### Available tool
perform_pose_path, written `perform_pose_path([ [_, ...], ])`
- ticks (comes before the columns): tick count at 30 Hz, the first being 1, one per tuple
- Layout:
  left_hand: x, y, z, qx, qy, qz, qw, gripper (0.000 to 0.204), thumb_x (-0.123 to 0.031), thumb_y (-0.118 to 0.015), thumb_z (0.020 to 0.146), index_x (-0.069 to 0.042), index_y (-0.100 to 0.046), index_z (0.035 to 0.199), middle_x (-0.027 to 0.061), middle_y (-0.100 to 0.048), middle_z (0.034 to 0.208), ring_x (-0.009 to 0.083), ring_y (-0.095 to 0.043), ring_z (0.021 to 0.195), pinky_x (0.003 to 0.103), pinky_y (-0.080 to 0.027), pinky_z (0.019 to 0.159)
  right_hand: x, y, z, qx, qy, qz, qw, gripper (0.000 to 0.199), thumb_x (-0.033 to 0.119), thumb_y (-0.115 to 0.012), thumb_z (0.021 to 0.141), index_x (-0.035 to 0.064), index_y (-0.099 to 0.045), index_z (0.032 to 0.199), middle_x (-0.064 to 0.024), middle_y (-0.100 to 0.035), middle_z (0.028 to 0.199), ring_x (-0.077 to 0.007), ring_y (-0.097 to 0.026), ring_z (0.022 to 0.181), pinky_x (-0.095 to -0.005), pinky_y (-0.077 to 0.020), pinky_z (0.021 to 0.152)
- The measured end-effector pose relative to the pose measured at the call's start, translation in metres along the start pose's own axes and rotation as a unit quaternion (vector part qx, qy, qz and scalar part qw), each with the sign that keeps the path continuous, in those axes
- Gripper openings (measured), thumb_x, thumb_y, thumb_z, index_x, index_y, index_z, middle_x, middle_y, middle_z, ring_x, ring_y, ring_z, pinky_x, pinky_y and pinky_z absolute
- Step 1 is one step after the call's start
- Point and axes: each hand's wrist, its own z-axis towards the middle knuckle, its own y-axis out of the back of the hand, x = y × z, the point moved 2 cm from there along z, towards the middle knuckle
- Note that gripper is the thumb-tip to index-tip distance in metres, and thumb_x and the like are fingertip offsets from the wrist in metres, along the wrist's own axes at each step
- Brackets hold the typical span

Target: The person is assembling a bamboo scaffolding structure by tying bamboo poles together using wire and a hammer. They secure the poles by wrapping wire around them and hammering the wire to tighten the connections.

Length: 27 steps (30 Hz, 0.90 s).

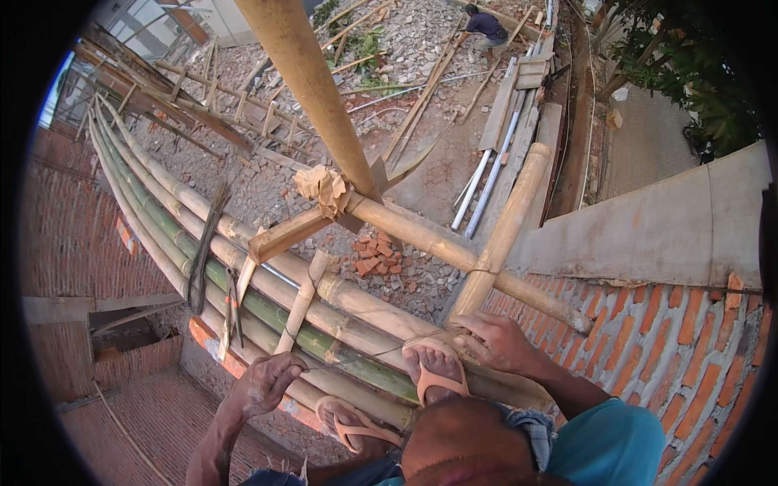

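Bamboo platform, seen from my own head: largest is the row of long poles (344,326), mostly yellow with a green one among them, running from upper left to lower right beneath me; next come the thick, leaning pole (312,89) beyond it and the slanting pole (502,235) by my right side; smaller are the short bamboo piece (300,312) laid across the row, and my sandalled feet (438,368), standing on the poles themselves. My left hand (263,385) is closed on one part of a thin wire (378,354), and my right hand (490,338) appears to pinch it farther along, beside the slanting pole's lower end. Hazards, as I judge them: a hard pull could snap the wire or tear it from my fingers, tipping me off balance; a round pole rolling underfoot could do likewise. The wire, smallest of all, lies between my hands, just before my toes, its long axis slightly oblique, rising from left to right
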Motion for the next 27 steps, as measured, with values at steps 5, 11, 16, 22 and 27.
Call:
perform_pose_path([
  [5,0.003,-0.009,0.008,0.027,0.035,-0.031,0.999,0.025,-0.023,-0.056,0.107,-0.001,-0.066,0.107,0.0156,-0.065,0.088,0.0313,-0.065,0.081,0.040,-0.051,0.074,0.004,-0.008,-0.001,-0.043,0.114,-0.041,0.992,0.028,0.011,-0.075,0.083,0.0111,-0.076,0.112,-0.0074,-0.067,0.077,-0.0281,-0.067,0.063,-0.0366,-0.0546,0.055],
  [11,0.027,-0.012,-0.014,-0.060,0.104,-0.024,0.992,0.023,-0.024,-0.063,0.104,-0.002,-0.069,0.106,0.0086,-0.064,0.076,0.0185,-0.061,0.069,0.034,-0.050,0.067,0.011,-0.018,0.002,-0.037,0.131,-0.075,0.988,0.028,0.012,-0.078,0.080,0.0121,-0.077,0.108,-0.0075,-0.066,0.073,-0.0279,-0.067,0.061,-0.0374,-0.0539,0.052],
  [16,0.040,-0.014,-0.024,-0.101,0.172,-0.191,0.961,0.025,-0.025,-0.061,0.105,-0.001,-0.068,0.099,-0.0002,-0.061,0.073,0.0074,-0.055,0.067,0.027,-0.046,0.061,0.025,-0.026,0.009,-0.064,0.102,-0.098,0.988,0.025,0.012,-0.077,0.082,0.0116,-0.075,0.107,-0.0078,-0.065,0.074,-0.0283,-0.068,0.063,-0.0377,-0.0542,0.052],
  [22,0.038,0.001,-0.016,-0.197,0.152,-0.268,0.931,0.025,-0.025,-0.059,0.107,-0.003,-0.063,0.097,-0.0004,-0.061,0.073,0.0058,-0.052,0.059,0.022,-0.042,0.052,0.042,-0.036,0.013,-0.085,0.092,-0.072,0.990,0.027,0.008,-0.074,0.086,0.0098,-0.073,0.112,-0.0104,-0.064,0.076,-0.0306,-0.069,0.067,-0.0394,-0.0554,0.056],
  [27,0.027,0.029,-0.005,-0.211,0.077,-0.461,0.859,0.027,-0.027,-0.056,0.108,-0.001,-0.060,0.104,0.0047,-0.067,0.077,0.0095,-0.061,0.060,0.024,-0.055,0.054,0.060,-0.034,0.021,-0.159,0.090,-0.021,0.983,0.026,0.009,-0.073,0.087,0.0052,-0.071,0.113,-0.0143,-0.066,0.080,-0.0333,-0.068,0.069,-0.0398,-0.0551,0.059],
])
